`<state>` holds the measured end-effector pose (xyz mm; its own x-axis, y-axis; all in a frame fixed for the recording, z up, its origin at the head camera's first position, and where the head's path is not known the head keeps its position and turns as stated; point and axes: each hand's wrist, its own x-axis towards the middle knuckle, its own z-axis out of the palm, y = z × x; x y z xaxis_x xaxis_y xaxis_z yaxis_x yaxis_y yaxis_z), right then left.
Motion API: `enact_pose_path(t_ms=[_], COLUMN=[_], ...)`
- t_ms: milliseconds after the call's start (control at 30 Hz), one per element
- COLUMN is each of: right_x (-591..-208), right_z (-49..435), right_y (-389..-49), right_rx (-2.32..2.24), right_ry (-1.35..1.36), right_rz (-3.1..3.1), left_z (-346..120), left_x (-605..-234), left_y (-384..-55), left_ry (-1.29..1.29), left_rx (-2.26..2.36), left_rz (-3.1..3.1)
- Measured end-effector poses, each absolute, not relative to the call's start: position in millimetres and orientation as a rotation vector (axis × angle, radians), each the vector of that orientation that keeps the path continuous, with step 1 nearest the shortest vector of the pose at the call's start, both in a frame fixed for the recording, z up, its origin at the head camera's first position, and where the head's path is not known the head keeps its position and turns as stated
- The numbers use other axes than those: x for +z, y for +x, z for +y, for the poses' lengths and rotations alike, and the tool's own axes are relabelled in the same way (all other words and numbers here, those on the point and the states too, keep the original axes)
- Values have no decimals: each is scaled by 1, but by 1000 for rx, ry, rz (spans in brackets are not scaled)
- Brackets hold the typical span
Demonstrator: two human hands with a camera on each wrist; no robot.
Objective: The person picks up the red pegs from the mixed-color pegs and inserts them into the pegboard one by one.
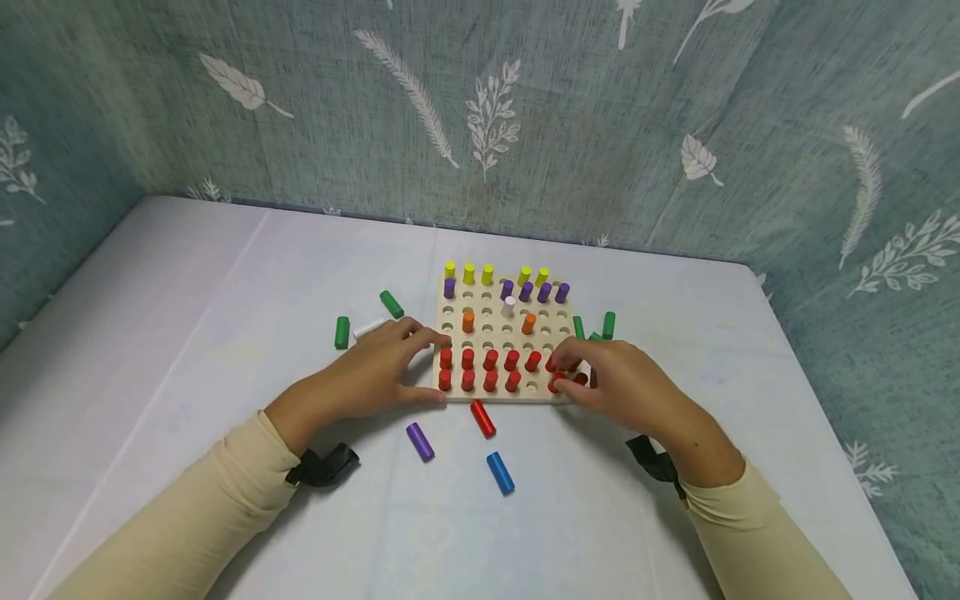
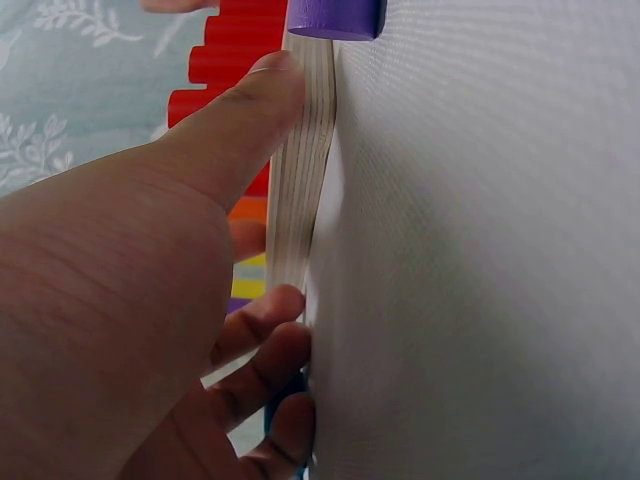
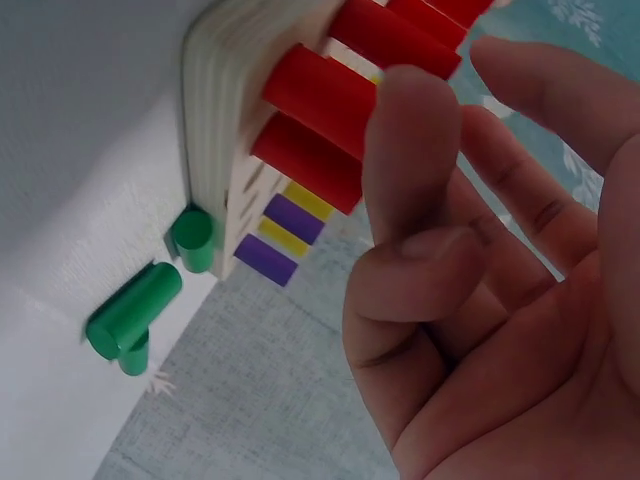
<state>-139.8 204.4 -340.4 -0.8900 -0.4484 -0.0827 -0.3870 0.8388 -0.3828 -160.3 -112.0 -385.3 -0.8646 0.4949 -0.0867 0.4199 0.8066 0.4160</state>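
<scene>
A light wooden pegboard (image 1: 532, 395) lies on the white-covered table, with two rows of red pegs (image 1: 490, 360) along its near side. My left hand (image 1: 378, 371) holds its near left corner, the thumb against the front edge (image 2: 306, 165) and the fingers by the left side. At the near right part, my right hand (image 1: 630, 383) pinches a red peg (image 1: 556, 382) standing in the front row between thumb and index finger. Other red pegs (image 3: 320, 100) stand close by in the right wrist view. Fingers partly hide that corner in the head view.
Yellow pegs (image 1: 468, 273), purple pegs (image 1: 527, 292), orange pegs (image 1: 468, 322) and a white peg (image 1: 508, 307) stand farther back. Loose on the table are a red peg (image 1: 483, 418), a purple peg (image 1: 420, 442), a blue peg (image 1: 500, 473), and green pegs (image 1: 342, 332) on both sides.
</scene>
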Motion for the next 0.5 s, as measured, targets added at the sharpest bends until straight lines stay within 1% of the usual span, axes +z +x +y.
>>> enact_pose_path(t_ms=[500], right_x=[-338], right_z=[196], right_y=[-125], right_rx=[-600], right_ry=[-784], right_rz=[2930], left_z=[-112], left_x=[-388], left_y=[-159], left_ry=[716], left_rx=[587], left_rz=[2806])
